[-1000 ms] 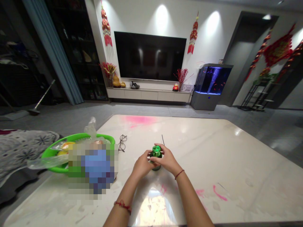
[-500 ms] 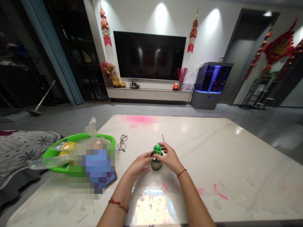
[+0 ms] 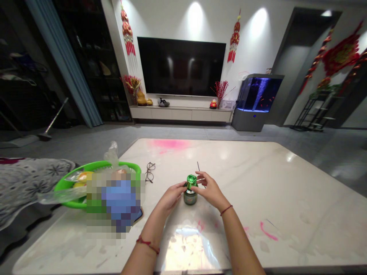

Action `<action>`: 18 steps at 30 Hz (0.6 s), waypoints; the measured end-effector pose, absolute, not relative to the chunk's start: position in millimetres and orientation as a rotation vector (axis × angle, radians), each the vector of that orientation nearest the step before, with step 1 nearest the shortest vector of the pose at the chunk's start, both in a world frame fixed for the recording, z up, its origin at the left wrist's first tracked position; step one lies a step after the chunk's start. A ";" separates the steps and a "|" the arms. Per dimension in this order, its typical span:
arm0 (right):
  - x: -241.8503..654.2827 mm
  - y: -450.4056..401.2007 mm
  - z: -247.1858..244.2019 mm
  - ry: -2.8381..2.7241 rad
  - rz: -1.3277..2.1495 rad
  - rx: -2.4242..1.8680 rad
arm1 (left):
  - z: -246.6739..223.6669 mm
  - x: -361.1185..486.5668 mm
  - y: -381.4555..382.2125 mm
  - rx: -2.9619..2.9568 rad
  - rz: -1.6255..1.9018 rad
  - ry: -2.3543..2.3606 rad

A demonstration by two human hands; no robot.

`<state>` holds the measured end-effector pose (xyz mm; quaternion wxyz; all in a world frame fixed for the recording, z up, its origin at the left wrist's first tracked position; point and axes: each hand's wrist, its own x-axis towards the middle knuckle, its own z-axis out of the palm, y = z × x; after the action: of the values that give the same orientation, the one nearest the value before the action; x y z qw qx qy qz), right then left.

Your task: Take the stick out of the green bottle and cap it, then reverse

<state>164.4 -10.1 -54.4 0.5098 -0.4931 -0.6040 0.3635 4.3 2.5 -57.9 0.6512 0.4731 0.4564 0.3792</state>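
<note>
A small dark green glass bottle [image 3: 190, 198] with a shiny green top [image 3: 192, 179] stands upright on the pale tabletop, between my hands. My left hand [image 3: 173, 195] is curved against its left side, fingertips on the upper part. At the right, my right hand [image 3: 210, 189] has its thumb at the front of the neck and bent fingers by the top's right edge. The bottle partly hides the fingertips of both hands. A thin dark stick [image 3: 198, 166] lies just behind the bottle.
To the left, a green basket [image 3: 65, 203] holds plastic bags and yellow items; a pixelated patch covers part of it. A phone [image 3: 138, 215] pokes out beside it. Glasses [image 3: 149, 172] lie near the basket. Pink smears [image 3: 268, 232] mark the marble table [image 3: 286, 191].
My right hand has shifted slightly right, its thumb covering less of the bottle's neck. The left fingers sit a little higher on the bottle. The whole view has shifted slightly.
</note>
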 end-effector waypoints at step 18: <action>139.3 -3.4 -60.6 -1.464 0.672 -1.214 | -58.6 3.4 9.3 0.963 0.894 1.033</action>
<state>139.3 -3.4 -60.6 0.5331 -0.5090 -0.6143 0.2817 3.4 9.3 -58.6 0.6704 0.4275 0.4585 0.3969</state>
